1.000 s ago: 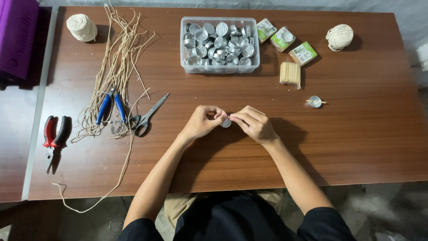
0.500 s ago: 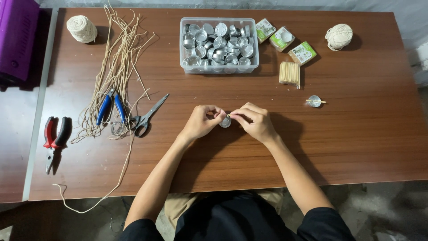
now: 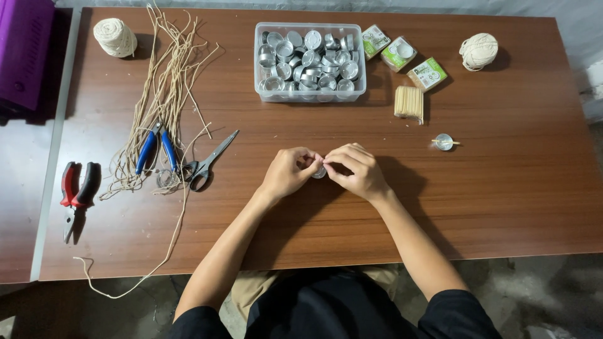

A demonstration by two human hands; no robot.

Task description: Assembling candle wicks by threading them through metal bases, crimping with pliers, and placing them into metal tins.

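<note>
one long brown table (image 3: 502,207) carries everything here, with a purple case (image 3: 25,53) off its far left corner. next in size is the clear plastic tub (image 3: 310,62) at the far middle, heaped with small silver metal cups, and left of it a loose bundle of tan cord strands (image 3: 164,81) runs down the table, one strand trailing off the near edge. both arms reach in from the near side and meet at the centre: the left hand (image 3: 287,172) and the right hand (image 3: 357,171) are curled toward each other, fingertips almost touching. between them sits a small silver cup (image 3: 320,171), only a sliver of it showing, pinched from the left by the left thumb and forefinger and from the right by the right ones; both hands are closed snugly round it, just above or on the wood, i can't tell which. two cream twine balls sit at the far corners, one left (image 3: 115,37) and one right (image 3: 478,51). red-handled pliers (image 3: 76,191) lie near the left edge, blue-handled pliers (image 3: 157,147) on the cords, grey scissors (image 3: 210,161) just beside them. three small green-and-white boxes (image 3: 399,53) lie right of the tub, a bundle of wooden sticks (image 3: 409,102) below them, and another little cup with a stick across it (image 3: 444,142) stands well apart to the right of the hands.
</note>
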